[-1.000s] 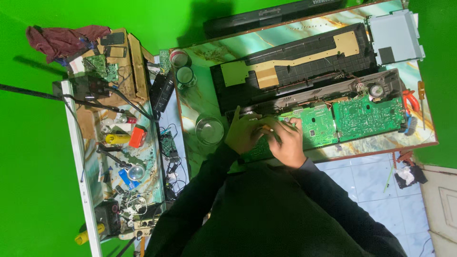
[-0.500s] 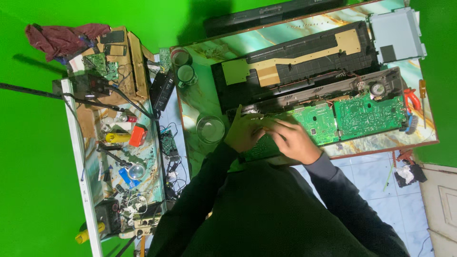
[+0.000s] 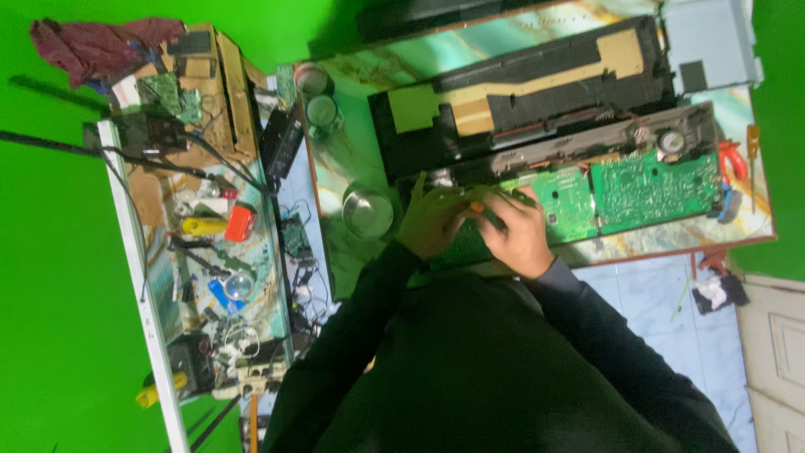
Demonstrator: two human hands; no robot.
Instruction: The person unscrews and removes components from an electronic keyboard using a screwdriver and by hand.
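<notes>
Right hand (image 3: 520,231) back beside left hand (image 3: 432,222)

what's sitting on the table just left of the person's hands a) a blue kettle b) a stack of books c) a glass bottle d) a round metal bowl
d: a round metal bowl stands on the marbled table just beside the left hand, while both hands rest on the green circuit board.

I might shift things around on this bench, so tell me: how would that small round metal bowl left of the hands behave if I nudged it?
The metal bowl looks thin and shiny, so probably light and apt to slide on the smooth tabletop. Sitting upright, it seems unlikely to tip.
</notes>
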